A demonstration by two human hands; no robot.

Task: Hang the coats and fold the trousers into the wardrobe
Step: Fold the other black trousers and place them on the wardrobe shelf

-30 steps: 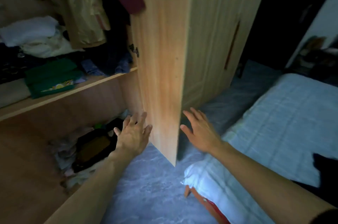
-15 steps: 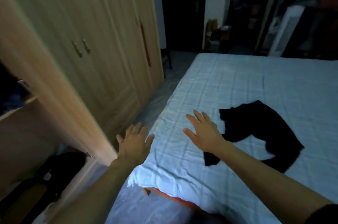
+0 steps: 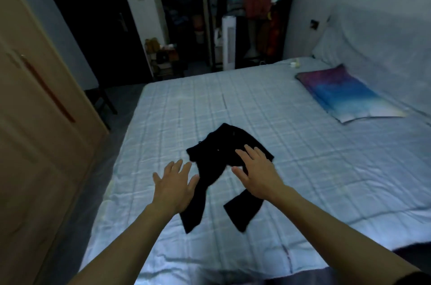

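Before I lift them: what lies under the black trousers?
The trousers lie on the pale blue bedsheet. Whatever is directly beneath the cloth is covered; the right hand hides one part.

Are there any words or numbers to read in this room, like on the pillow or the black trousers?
None can be read.
The black trousers: no label shows.
The pillow: only colours, no words.
The rack by the far wall: too dark and blurred to read anything.
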